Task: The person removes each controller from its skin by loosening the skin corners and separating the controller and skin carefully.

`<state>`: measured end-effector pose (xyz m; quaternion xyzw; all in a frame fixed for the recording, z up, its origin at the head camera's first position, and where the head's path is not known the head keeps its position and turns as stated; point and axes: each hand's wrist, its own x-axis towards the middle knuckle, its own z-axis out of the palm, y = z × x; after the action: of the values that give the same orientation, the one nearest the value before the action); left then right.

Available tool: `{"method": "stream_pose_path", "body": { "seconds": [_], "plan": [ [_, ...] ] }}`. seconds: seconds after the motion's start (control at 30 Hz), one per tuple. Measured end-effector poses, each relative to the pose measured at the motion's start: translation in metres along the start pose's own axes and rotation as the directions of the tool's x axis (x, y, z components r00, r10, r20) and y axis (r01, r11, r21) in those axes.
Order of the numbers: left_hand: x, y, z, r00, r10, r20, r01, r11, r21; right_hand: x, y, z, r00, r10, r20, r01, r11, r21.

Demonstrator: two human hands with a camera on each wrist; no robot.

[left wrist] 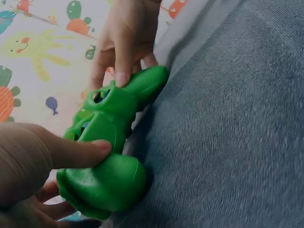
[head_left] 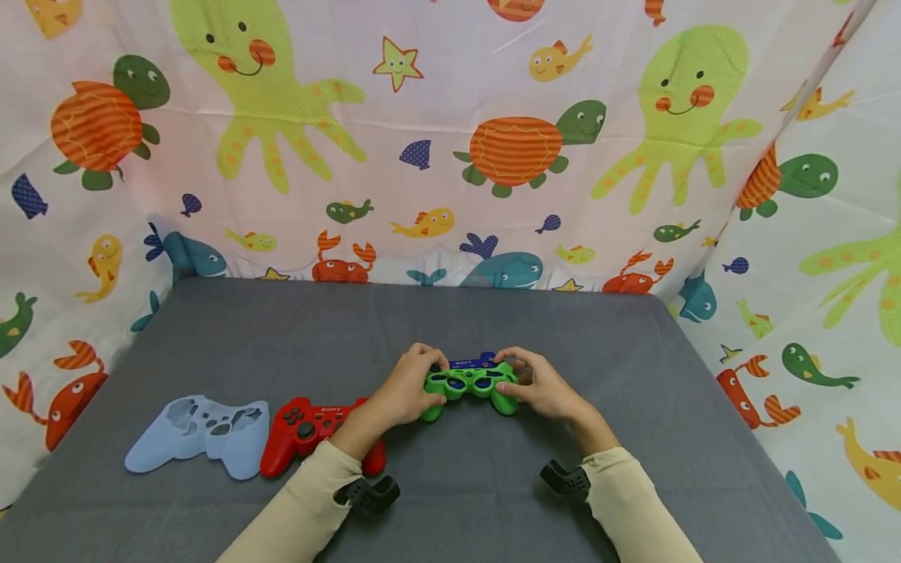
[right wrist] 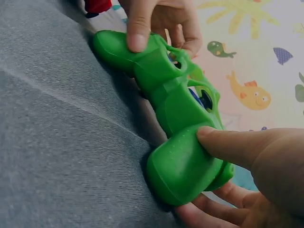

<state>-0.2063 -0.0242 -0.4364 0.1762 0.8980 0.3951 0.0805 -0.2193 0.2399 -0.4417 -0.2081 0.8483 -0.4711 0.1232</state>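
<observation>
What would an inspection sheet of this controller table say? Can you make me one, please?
Surface: grey cloth, lightly creased.
Job's things: green cover partly covers a blue controller.
Clutter: light blue cover and red controller lie to the person's left; the left arm partly hides the red one.
Hands: left hand and right hand grip the green cover's opposite ends.
Cables: nothing seen.
Surroundings: sea-animal curtain behind and at both sides.

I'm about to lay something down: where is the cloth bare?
Free: the grey cloth right of the right hand, and its far strip along the patterned sheet. Crowded: front left, with the pale blue shell and red controller, and the middle, around the left hand and green cover.
</observation>
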Motion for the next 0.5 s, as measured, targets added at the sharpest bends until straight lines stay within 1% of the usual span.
{"method": "stream_pose_path", "body": {
  "seconds": [0.1, 0.17, 0.27, 0.37, 0.5],
  "plan": [
    [-0.0011, 0.0011, 0.0023, 0.999, 0.011, -0.032, -0.01, 0.999, 0.037, -0.0009, -0.0015, 0.0025, 0.999, -0.044, -0.007, 0.043, 0.996, -0.073],
    [-0.0015, 0.0017, 0.0038, 0.998, 0.012, -0.056, -0.01, 0.999, 0.044, -0.0013, -0.0026, 0.0041, 0.997, -0.071, -0.013, 0.069, 0.991, -0.115],
    [-0.0011, 0.0025, 0.0054, 0.997, 0.013, -0.078, -0.009, 0.998, 0.058, -0.0006, -0.0034, 0.0056, 0.997, -0.08, -0.016, 0.078, 0.991, -0.105],
    [-0.0002, 0.0035, 0.0056, 0.997, 0.009, -0.077, -0.005, 0.998, 0.059, 0.0005, -0.0037, 0.0062, 0.997, -0.07, -0.028, 0.068, 0.995, -0.079],
    [0.0, 0.0039, 0.005, 0.998, 0.004, -0.069, 0.0, 0.998, 0.058, 0.0021, -0.0041, 0.0063, 0.999, -0.036, -0.031, 0.034, 0.998, -0.061]
  ]
}}
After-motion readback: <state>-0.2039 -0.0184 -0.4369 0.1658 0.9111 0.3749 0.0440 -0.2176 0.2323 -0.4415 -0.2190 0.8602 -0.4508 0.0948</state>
